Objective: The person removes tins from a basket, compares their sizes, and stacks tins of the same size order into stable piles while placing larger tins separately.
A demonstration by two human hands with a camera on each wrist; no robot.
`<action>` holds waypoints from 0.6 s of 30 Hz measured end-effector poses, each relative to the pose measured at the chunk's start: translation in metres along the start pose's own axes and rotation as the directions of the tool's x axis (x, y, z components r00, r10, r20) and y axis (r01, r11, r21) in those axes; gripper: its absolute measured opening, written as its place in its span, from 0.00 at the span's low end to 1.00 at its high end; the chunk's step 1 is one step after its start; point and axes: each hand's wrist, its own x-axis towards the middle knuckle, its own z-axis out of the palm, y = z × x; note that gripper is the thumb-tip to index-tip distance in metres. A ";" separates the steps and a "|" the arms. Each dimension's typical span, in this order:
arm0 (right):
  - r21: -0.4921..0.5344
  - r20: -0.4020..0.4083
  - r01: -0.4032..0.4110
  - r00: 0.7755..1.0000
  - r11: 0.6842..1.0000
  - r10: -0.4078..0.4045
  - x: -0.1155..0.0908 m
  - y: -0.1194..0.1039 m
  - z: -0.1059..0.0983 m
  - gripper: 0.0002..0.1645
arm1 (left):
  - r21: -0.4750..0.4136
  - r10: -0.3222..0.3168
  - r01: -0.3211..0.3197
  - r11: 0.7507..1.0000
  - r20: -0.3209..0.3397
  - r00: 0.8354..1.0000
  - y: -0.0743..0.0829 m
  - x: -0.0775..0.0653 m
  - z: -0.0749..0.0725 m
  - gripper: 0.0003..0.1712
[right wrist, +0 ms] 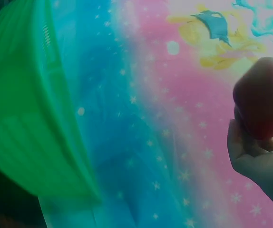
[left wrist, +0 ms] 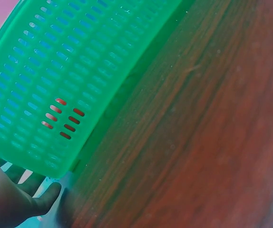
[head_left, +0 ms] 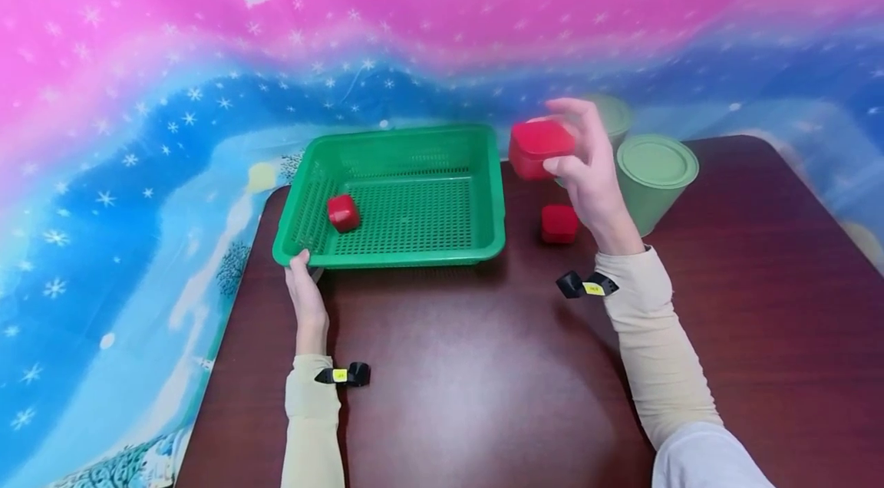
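My right hand point(head_left: 595, 185) grips a small red lidded box point(head_left: 541, 146) between thumb and fingers, held up just right of the green basket point(head_left: 407, 262). In the right wrist view the held box looks dark against the backdrop. At the basket's near left corner, my left hand point(head_left: 307, 300) has its thumb on the rim and its fingers around the outside. The left wrist view shows those fingers partly hidden behind the perforated wall. A small red block-like container point(head_left: 343, 213) lies tilted inside the basket, toward its left. Another red container point(head_left: 559, 224) sits on the table below my right hand.
Two pale green lidded canisters stand behind my right hand: a nearer one point(head_left: 656, 177) and a farther one point(head_left: 609, 117), partly hidden. The brown wooden table point(head_left: 442, 373) meets a pink and blue patterned backdrop point(head_left: 414, 35) at the back and left.
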 end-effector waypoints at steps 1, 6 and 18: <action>-0.024 0.014 -0.028 0.999 0.999 0.028 -0.002 -0.003 -0.002 0.35 | -0.002 -0.004 0.004 1.000 -0.005 1.000 0.000 0.000 0.000 0.29; -0.233 0.084 -0.154 0.980 0.960 0.178 -0.009 -0.013 -0.018 0.43 | -0.016 -0.012 0.012 1.000 -0.014 1.000 0.000 -0.001 -0.002 0.28; -0.759 0.077 -0.197 0.919 0.621 0.386 -0.024 -0.011 -0.056 0.45 | -0.010 -0.030 0.030 1.000 -0.018 0.999 0.001 -0.003 -0.004 0.25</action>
